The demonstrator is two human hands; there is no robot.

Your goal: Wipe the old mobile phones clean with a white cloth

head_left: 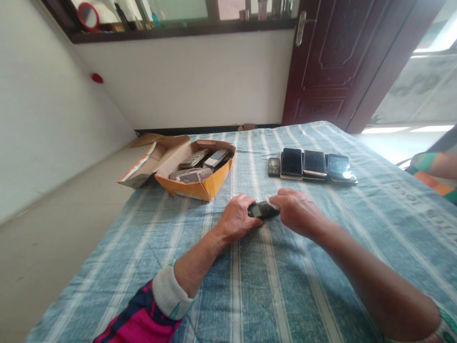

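Keypad phone (pixel 257 210), right of and nearer than the orange box (pixel 214 185): left hand (pixel 235 217) closed on its edges, right hand (pixel 299 210) pinching a white wad (pixel 272 202) against the far end. Pressing hard there could twist it loose.

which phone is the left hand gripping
The slim black phone with a small pale screen; the others lie in the open orange cardboard box or the row of phones beyond the right hand.
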